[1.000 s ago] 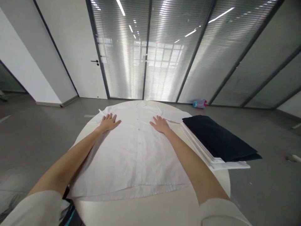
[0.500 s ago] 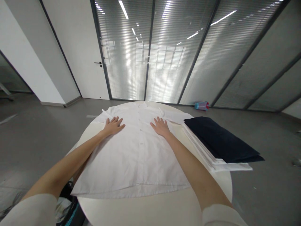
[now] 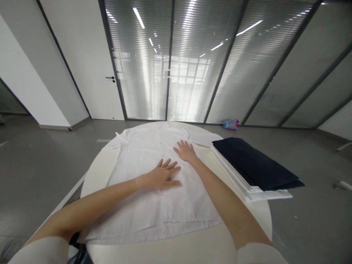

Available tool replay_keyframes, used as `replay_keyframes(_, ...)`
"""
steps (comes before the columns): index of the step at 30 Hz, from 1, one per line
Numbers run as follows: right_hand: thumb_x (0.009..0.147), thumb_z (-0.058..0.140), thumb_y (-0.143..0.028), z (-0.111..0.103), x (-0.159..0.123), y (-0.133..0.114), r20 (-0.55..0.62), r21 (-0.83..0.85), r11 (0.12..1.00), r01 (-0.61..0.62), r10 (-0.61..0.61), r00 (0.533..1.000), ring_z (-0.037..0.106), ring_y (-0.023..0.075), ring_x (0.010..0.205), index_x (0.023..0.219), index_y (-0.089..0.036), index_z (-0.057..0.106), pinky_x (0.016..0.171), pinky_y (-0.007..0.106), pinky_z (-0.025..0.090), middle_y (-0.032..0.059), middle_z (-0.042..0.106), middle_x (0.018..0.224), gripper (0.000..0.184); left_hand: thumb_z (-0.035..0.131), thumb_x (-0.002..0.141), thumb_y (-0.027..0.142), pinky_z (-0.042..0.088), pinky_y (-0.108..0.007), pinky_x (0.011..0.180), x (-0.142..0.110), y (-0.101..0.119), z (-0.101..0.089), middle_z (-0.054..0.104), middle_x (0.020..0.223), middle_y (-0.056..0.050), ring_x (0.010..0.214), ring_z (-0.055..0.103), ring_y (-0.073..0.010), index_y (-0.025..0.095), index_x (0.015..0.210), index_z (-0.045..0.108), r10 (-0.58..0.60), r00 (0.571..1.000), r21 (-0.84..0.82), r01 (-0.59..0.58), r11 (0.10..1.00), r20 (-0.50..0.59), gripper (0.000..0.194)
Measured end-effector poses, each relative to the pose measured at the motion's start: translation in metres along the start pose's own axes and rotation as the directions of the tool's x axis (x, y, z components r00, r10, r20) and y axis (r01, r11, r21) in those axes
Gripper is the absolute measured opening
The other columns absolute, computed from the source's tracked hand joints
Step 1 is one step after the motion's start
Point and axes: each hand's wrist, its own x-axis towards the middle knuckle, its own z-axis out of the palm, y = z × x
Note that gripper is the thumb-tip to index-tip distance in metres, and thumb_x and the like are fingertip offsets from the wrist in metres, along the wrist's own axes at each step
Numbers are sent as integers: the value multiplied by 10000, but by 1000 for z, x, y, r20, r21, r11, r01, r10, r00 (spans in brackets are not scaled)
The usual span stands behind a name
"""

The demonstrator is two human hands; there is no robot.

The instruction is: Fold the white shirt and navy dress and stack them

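Observation:
A white button-up shirt lies spread flat, front up, on a round white table. My left hand rests palm down on the middle of the shirt, by the button line, fingers stretched out. Flat on the shirt's upper right chest lies my right hand, its fingers spread. Neither hand holds anything.
A stack of folded garments, white ones under a dark navy one, sits on the table's right side. A small blue and pink bottle lies on the grey floor by the glass wall. A white door stands at the back left.
My left hand has slid from the shirt's upper left chest down and right to its middle. My right hand has stayed about where it was.

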Motion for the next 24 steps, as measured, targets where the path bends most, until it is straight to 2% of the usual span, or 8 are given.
replay_keyframes(4, 983, 154, -675, -1, 0, 0, 4, 1, 1000, -5, 5, 1000, 110, 309, 1523, 1594, -190, 229, 1209, 539, 80, 77, 118, 1668, 784, 353, 951, 693, 36, -623, 1205, -29, 27, 16, 141, 1647, -166, 1519, 90, -389, 213, 1584, 238, 111, 994, 22, -111, 994, -3, 802)
replay_keyframes(9, 984, 155, -670, -1, 2, -2, 24, -4, 1000, -11, 11, 1000, 100, 310, 1524, 1598, -196, 216, 1210, 539, 69, 74, 100, 1670, 778, 388, 962, 656, 78, -612, 1214, -55, 30, 15, 136, 1651, -143, 1520, 117, -370, 255, 1592, 209, 146, 989, 2, -146, 989, -22, 767)
replay_keyframes(16, 985, 139, -678, -9, -1, 6, -18, -29, 1000, 6, -7, 1000, 82, 333, 1524, 1596, -210, 221, 1197, 558, 90, 97, 85, 1671, 774, 434, 950, 642, 97, -625, 1209, -58, 31, 12, 152, 1651, -131, 1516, 138, -375, 276, 1591, 208, 142, 990, 7, -142, 990, -7, 773)
replay_keyframes(19, 1005, 182, -636, -14, -3, 15, 35, -65, 996, 58, -56, 998, 164, 318, 1511, 1569, -227, 304, 1200, 536, 103, 87, 189, 1655, 708, 431, 953, 633, 90, -633, 1206, -58, 31, 13, 148, 1649, -146, 1516, 125, -379, 258, 1592, 208, 152, 988, 17, -152, 988, -9, 774)
replay_keyframes(20, 1017, 191, -604, -16, -3, 18, 17, -79, 994, 75, -73, 997, 193, 306, 1503, 1544, -218, 359, 1203, 511, 117, 93, 238, 1641, 676, 429, 954, 633, 89, -637, 1204, -58, 31, 13, 144, 1648, -152, 1517, 122, -381, 252, 1593, 205, 155, 988, 20, -154, 988, -10, 777)
replay_keyframes(22, 1039, 193, -535, -19, -1, 22, -101, -103, 992, 75, -85, 991, 196, 280, 1502, 1508, -185, 419, 1204, 450, 141, 110, 281, 1624, 628, 432, 950, 637, 87, -640, 1203, -59, 31, 14, 137, 1649, -154, 1517, 117, -382, 252, 1596, 190, 159, 987, 21, -159, 987, -15, 790)
replay_keyframes(24, 1045, 201, -503, -21, 4, 25, -214, -108, 994, 21, -44, 976, 155, 277, 1512, 1525, -153, 384, 1201, 427, 153, 124, 234, 1638, 621, 441, 943, 644, 88, -641, 1203, -59, 30, 15, 132, 1651, -150, 1517, 114, -384, 262, 1598, 178, 161, 987, 17, -160, 987, -22, 803)
